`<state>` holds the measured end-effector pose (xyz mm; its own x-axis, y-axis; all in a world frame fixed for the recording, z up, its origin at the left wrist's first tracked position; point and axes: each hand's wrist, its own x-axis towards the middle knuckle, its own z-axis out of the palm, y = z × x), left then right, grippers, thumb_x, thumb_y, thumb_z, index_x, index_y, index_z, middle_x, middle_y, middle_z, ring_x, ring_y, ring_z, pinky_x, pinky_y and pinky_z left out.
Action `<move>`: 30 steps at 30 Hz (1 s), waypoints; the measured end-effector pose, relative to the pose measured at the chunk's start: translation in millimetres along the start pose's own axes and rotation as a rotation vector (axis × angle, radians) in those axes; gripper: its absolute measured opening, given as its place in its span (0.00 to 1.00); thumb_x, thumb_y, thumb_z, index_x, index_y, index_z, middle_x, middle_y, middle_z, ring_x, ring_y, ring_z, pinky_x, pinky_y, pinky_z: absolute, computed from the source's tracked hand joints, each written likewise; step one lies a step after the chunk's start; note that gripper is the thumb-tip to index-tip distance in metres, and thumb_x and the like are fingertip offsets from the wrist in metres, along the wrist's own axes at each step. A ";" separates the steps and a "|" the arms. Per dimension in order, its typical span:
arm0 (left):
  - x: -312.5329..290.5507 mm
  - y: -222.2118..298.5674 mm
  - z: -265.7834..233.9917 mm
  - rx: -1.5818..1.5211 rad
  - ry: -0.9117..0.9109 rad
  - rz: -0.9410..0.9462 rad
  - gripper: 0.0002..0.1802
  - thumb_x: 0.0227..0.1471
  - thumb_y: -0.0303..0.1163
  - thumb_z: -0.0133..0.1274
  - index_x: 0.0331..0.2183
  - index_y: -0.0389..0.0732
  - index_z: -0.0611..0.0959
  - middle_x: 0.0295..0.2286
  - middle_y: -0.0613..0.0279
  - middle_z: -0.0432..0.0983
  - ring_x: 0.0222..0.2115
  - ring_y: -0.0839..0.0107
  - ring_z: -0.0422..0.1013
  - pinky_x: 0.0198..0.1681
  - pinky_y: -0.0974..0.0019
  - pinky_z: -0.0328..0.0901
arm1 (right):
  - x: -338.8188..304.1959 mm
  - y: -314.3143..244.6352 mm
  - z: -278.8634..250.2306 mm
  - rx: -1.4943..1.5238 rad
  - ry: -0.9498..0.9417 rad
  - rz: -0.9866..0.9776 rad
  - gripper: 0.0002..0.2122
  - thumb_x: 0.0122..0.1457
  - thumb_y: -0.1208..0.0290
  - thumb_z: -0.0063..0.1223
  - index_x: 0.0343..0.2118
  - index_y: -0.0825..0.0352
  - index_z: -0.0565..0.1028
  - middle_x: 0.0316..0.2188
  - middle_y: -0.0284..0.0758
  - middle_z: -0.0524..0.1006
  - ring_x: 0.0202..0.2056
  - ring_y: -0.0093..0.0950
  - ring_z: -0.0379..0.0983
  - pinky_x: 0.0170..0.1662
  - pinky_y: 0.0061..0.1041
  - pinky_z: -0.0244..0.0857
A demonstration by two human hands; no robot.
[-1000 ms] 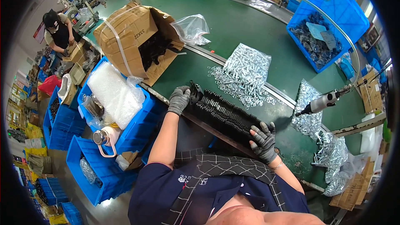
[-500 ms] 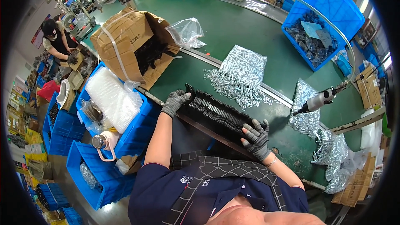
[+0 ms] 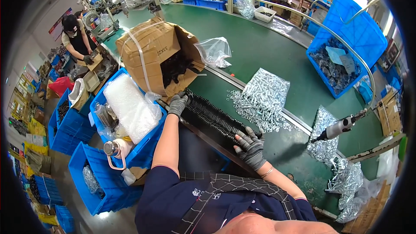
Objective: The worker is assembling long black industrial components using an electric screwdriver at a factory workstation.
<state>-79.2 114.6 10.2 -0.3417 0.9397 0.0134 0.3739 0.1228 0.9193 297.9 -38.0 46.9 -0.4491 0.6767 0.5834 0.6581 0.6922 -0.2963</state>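
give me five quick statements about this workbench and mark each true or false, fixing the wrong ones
1. The left hand is at the left end of the row of black parts. True.
2. The right hand grips the grey power tool. False: it lies at the row's right end, apart from the tool.
3. The cardboard box has dark pieces inside. True.
4. Both hands are bare. False: both wear grey gloves.
5. The silver hardware pile lies to the right of the cardboard box. True.
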 end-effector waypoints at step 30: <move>-12.3 17.9 -48.6 0.581 -0.475 0.277 0.43 0.59 0.57 0.38 0.63 0.36 0.55 0.63 0.44 0.47 0.65 0.52 0.46 0.66 0.53 0.39 | -28.1 8.3 16.4 0.436 0.068 0.458 0.41 0.57 0.63 0.55 0.67 0.72 0.43 0.67 0.48 0.47 0.68 0.41 0.43 0.67 0.34 0.39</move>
<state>-110.2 89.7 45.6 0.1847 0.9797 -0.0779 0.8254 -0.1116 0.5534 306.1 -47.2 15.7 -0.1315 0.9207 0.3674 0.4616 0.3849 -0.7993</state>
